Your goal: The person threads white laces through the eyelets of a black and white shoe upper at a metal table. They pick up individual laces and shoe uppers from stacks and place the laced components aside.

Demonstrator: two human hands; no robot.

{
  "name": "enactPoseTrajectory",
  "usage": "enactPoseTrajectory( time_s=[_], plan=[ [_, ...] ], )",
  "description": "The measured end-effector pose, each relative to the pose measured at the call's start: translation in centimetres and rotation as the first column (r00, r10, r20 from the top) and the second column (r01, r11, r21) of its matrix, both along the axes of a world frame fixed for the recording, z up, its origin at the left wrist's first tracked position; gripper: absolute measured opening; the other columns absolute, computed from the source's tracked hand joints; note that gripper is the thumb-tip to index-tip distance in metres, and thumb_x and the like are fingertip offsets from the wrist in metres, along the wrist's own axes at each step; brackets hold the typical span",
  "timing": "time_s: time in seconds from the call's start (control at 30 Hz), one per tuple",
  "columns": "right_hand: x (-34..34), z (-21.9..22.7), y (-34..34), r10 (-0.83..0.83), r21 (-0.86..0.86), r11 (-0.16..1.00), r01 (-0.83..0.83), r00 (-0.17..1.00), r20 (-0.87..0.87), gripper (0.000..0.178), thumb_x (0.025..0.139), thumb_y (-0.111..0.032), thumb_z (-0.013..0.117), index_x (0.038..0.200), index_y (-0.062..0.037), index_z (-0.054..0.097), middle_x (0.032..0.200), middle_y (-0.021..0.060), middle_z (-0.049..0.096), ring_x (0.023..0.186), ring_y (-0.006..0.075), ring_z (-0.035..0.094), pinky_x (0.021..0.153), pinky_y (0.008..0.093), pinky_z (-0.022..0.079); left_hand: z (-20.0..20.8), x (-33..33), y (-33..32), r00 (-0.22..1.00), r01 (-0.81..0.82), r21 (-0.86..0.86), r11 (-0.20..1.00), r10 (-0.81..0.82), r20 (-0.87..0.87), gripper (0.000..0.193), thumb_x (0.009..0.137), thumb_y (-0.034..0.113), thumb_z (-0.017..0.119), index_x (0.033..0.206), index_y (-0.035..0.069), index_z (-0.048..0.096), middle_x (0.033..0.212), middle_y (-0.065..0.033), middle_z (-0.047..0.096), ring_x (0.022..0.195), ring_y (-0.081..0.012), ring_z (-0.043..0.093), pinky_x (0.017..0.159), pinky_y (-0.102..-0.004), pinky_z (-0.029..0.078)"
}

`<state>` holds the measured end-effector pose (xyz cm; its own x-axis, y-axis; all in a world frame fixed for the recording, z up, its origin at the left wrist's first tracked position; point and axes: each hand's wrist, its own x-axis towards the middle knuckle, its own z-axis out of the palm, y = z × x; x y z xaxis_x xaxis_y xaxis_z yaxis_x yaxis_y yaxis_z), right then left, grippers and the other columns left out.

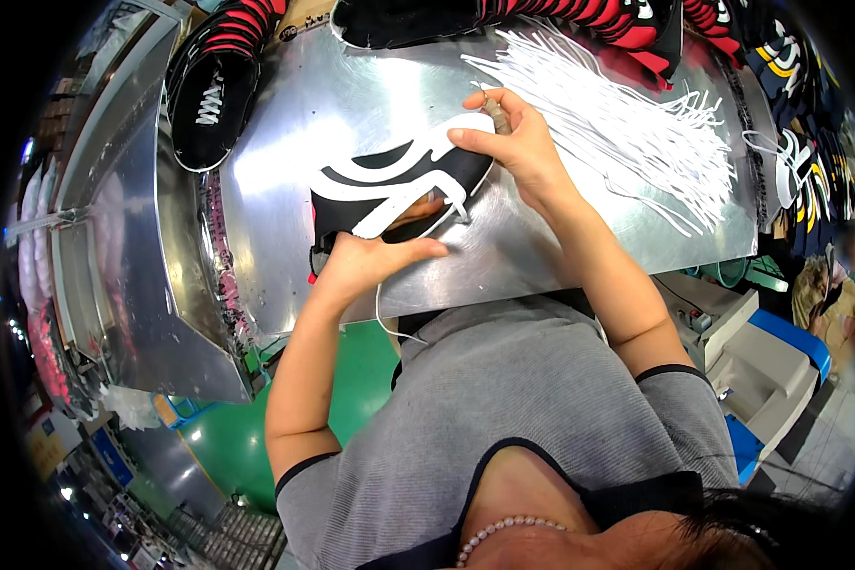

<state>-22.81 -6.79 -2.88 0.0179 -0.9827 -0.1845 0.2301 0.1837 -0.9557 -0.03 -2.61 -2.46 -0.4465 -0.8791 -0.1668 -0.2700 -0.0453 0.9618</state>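
A black shoe upper with broad white curved stripes lies on its side over the metal tabletop. My left hand holds it from the near side, thumb outside and fingers reaching into its opening. At its far right end, my right hand is closed, the thumb against the white edge. Between its thumb and forefinger shows a small tool with a brownish handle; its tip is too small to make out. A white lace end sticks out along the upper's near edge.
A large bundle of white shoelaces spreads across the table's right side. At the far left stands a stack of black and red uppers; more red-black uppers line the far edge. Navy uppers hang at the right, above a grey-and-blue unit.
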Motion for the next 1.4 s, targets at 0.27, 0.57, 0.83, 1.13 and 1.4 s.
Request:
enactPoseTrajectory(
  time_s=[0.27,0.57,0.83,1.13,1.4],
  plan=[
    [-0.5,-1.5,-0.8,-0.133,-0.037,0.991,0.132,0.991,-0.007,0.025,0.085,-0.012,0.075,0.102,-0.0089,0.056,0.084,-0.0044,0.057,0.058,0.0012,0.04,0.049,0.0198,0.029,-0.7,0.5,-0.3,0.927,0.033,-0.343,0.939,0.099,0.362,0.035,0.085,0.031,0.075,0.11,0.006,0.072,0.106,-0.0142,0.071,0.101,-0.0312,0.067,0.088,-0.0377,0.052],
    [-0.3,-2.4,1.1,-0.012,0.021,1.0,0.013,0.999,-0.051,0.016,0.093,-0.019,0.066,0.101,-0.0062,0.063,0.086,-0.002,0.066,0.063,0.0024,0.049,0.055,0.0194,0.037,0.3,-0.3,-3.0,0.952,0.064,-0.441,0.895,0.078,0.296,0.029,0.091,0.022,0.069,0.111,0.002,0.065,0.093,-0.0159,0.071,0.085,-0.0256,0.069,0.077,-0.0328,0.052],
    [0.5,-1.8,3.0,0.013,0.028,1.0,-0.012,1.0,-0.029,0.02,0.094,-0.019,0.067,0.106,-0.0035,0.068,0.073,-0.0037,0.059,0.058,0.001,0.045,0.051,0.0169,0.031,3.3,-1.5,-1.8,0.861,0.07,-0.773,0.63,0.353,0.366,0.021,0.083,0.01,0.074,0.102,0.003,0.068,0.085,-0.0153,0.069,0.072,-0.0322,0.066,0.065,-0.0388,0.05],
    [1.8,0.4,2.9,0.227,-0.026,0.973,-0.229,0.936,0.269,0.02,0.087,-0.023,0.075,0.093,-0.0044,0.07,0.074,-0.0059,0.057,0.066,0.0028,0.046,0.057,0.0209,0.034,9.3,-3.9,-1.3,0.885,0.169,-0.902,0.397,0.343,0.316,0.023,0.082,0.002,0.073,0.104,0.004,0.068,0.081,-0.0102,0.066,0.064,-0.0267,0.063,0.058,-0.0352,0.048],
    [-5.9,-1.4,12.3,0.529,-0.029,0.714,-0.699,0.566,-0.633,0.016,0.093,-0.02,0.066,0.092,-0.0032,0.065,0.079,0.0071,0.058,0.067,0.0177,0.054,0.064,0.0305,0.044,14.0,-1.7,-2.7,0.894,-0.116,-0.881,0.459,0.434,0.108,0.018,0.083,0.007,0.075,0.1,0.004,0.069,0.083,-0.011,0.07,0.063,-0.0193,0.064,0.06,-0.0281,0.05]
  ],
)
